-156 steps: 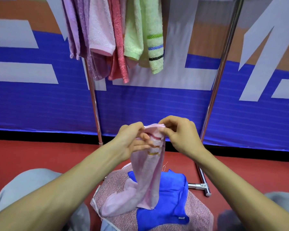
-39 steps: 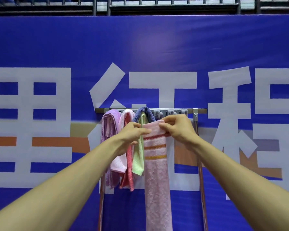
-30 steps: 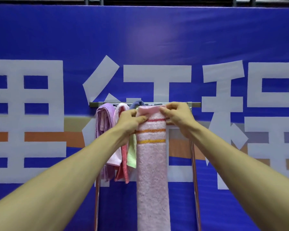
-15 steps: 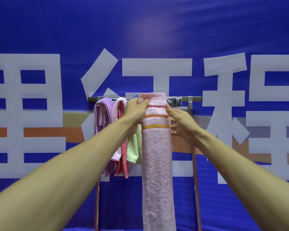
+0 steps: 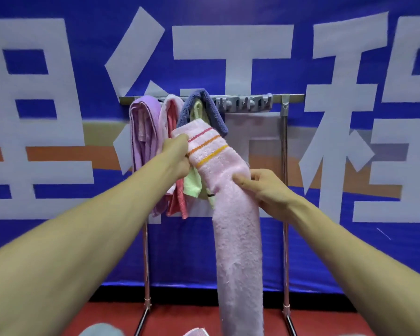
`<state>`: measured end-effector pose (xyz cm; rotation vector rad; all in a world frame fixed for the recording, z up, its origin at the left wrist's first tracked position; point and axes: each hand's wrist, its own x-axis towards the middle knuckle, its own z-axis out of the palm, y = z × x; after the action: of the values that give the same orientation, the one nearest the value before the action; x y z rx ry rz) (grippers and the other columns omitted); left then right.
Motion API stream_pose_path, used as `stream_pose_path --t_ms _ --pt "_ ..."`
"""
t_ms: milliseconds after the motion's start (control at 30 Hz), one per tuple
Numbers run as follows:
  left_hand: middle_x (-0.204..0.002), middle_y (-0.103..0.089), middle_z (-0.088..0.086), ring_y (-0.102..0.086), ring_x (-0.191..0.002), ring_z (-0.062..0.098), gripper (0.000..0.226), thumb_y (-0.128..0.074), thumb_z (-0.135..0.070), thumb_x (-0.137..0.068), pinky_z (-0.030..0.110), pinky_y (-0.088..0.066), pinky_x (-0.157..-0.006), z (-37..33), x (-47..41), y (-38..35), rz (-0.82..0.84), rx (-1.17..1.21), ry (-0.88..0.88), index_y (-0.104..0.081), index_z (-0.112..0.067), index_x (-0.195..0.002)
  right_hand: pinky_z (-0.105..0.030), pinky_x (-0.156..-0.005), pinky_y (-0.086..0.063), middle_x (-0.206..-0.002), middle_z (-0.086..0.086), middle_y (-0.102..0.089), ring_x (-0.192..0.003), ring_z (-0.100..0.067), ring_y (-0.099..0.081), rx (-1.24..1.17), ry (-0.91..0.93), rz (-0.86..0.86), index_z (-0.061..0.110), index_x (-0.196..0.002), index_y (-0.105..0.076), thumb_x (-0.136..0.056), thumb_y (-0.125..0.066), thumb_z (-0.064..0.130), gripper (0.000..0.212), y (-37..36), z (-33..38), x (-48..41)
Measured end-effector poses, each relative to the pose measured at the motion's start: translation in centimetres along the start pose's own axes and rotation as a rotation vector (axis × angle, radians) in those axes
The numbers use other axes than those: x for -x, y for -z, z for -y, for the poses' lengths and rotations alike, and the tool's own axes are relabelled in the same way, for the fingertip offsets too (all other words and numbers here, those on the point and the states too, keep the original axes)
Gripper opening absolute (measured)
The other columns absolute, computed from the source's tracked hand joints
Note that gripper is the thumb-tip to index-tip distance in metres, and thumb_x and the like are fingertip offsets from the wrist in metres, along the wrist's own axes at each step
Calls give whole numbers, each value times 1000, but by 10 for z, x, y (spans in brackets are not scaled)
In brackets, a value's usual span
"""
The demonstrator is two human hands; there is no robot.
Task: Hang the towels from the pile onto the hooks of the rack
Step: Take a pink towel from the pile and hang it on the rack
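Pink towel point(image 5: 238, 238), long and narrow, with three stripes near its top end, held up in front of the rack point(image 5: 286, 141), below the top bar and not on any hook. Left hand point(image 5: 177, 154) grips the striped top end, fingers curled round the edge. Right hand point(image 5: 264, 187) holds the towel lower down, thumb laid across the front, other fingers behind the cloth. Rest of the towel hangs straight down toward the red floor point(image 5: 204, 316). Grey hook strip point(image 5: 243, 104) runs along the top bar; its right stretch shows bare hooks. At the bar's left end hang a lilac towel point(image 5: 141, 132), a pink-and-red towel point(image 5: 170, 112), a green towel point(image 5: 192, 185) and a dark blue towel point(image 5: 199, 98), crowded together. Blue banner point(image 5: 58, 32) with large white characters behind.
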<state>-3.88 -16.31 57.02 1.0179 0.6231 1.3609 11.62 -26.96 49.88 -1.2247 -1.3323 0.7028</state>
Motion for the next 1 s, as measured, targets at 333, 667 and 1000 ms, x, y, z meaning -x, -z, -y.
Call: stream_pose_path --t_ms 333,667,1000 --pt "-49 -53 -1 -50 -36 12 43 -36 -42 -100 21 -44 -41 61 58 48 306 -339 311 -49 -17 -68 -30 -69 -54 -103 -12 -69 -83 -21 -66 -344 -140 -302 3 -113 -62 -93 -59 15 23 -24 52 -17" --pt "-87 -72 -10 -68 -77 -2 6 -63 -22 -90 13 -50 -66 86 86 65 460 -464 -185 -65 -21 -95 -21 -50 -44 -78 -10 -49 -48 -16 -51 -378 -248 -338 3 -97 -54 -82 -47 -6 19 -25 64 -17" --pt "-112 -70 -3 -65 -105 9 38 -45 -38 -99 27 -51 -92 86 88 51 412 -433 -73 -62 -14 -123 -20 -44 -50 -78 -10 -57 -56 -15 -59 -383 -181 -289 1 -93 -56 -88 -55 -10 12 -4 57 -14"
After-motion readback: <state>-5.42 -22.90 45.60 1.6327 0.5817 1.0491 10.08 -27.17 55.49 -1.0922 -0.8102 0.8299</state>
